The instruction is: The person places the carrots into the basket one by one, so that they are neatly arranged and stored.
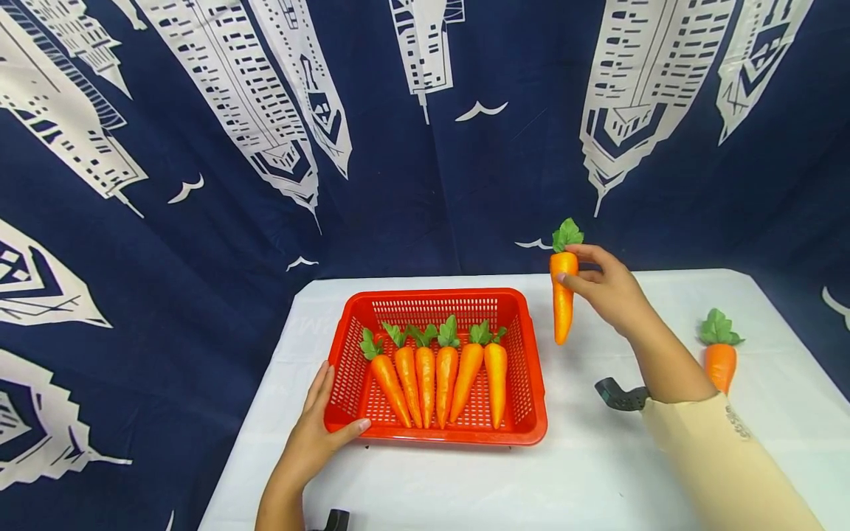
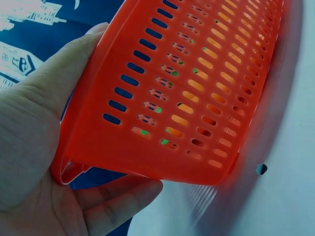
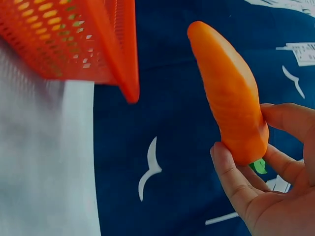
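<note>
Above the white table, to the right of a red plastic basket [image 1: 438, 435], my right hand [image 1: 611, 291] pinches a carrot [image 1: 563, 295] near its leafy top, tip pointing down. The right wrist view shows the thumb and fingers of that hand [image 3: 280, 211] around the thick end of the carrot [image 3: 231, 93]. My left hand [image 1: 319, 428] grips the basket's near left corner, thumb along the front rim and fingers along the left side. Several carrots [image 1: 446, 387] lie side by side in the basket, green tops toward the back.
Another carrot [image 1: 720, 365] lies on the white table [image 1: 584, 479] at the right, its lower part hidden behind my right forearm. A dark blue cloth [image 1: 398, 206] printed with white buildings hangs behind the table. Black wrist mounts [image 1: 624, 396] stick out beside both wrists.
</note>
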Demonstrator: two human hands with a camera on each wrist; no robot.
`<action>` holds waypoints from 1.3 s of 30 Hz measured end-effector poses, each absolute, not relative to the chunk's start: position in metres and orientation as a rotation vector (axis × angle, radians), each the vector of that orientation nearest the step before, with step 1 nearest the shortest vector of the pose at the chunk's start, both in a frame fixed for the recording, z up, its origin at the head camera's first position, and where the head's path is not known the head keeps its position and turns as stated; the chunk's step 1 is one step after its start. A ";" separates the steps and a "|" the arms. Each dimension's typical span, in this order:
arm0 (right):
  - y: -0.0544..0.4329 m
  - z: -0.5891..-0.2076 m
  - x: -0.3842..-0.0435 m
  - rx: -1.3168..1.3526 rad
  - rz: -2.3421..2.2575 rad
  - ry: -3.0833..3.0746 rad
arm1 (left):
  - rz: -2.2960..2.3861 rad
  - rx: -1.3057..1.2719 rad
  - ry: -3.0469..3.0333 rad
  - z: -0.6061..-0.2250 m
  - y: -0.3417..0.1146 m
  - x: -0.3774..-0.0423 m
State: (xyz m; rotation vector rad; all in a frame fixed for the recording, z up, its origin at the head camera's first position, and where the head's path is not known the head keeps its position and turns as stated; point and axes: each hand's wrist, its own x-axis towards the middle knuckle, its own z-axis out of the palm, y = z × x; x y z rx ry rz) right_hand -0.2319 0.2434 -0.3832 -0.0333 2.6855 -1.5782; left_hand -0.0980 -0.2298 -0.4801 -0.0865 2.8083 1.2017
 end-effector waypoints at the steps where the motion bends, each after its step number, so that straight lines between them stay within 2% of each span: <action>1: 0.241 -0.382 -0.232 -0.044 -1.583 2.682 | 1.202 -0.085 2.808 -0.480 -0.230 -0.098; 18: 0.180 -0.382 -0.234 -0.291 -1.685 2.577 | 1.192 -0.076 2.809 -0.481 -0.230 -0.097; 39: 0.092 -0.417 -0.236 -0.395 -1.703 2.426 | 1.228 -0.067 2.810 -0.480 -0.230 -0.097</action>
